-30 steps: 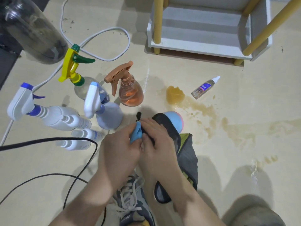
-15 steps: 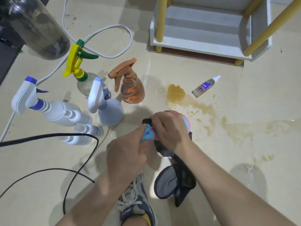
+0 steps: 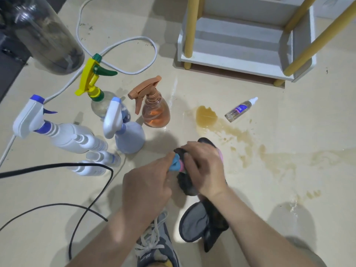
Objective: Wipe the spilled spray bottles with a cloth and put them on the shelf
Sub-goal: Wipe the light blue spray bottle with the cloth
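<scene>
Left hand (image 3: 146, 182) has its fingers (image 3: 169, 158) pinched on the blue nozzle end of a small blue and pink spray bottle (image 3: 178, 165), knuckles up, forearm coming in from the bottom edge of the view. Right hand (image 3: 204, 168) is clamped down over the rest of that bottle through a dark cloth (image 3: 208, 220), palm down, wrist bent a bit, with the loose end of the cloth hanging toward the floor (image 3: 289, 189) next to a sneaker (image 3: 156, 245). So the bottle is mostly buried between both hands, held just above the floor.

Beyond the hands there's a brownish spill (image 3: 207, 117) spreading right, with a little dropper bottle (image 3: 240, 109) lying on its side near it. Left of the spill stand an orange spray bottle (image 3: 154, 108), a pale blue one (image 3: 127, 133), a yellow-topped one (image 3: 94, 87) and a white one (image 3: 57, 132). The white shelf (image 3: 240, 60) with yellow posts sits at the far side, bottom tier bare.
</scene>
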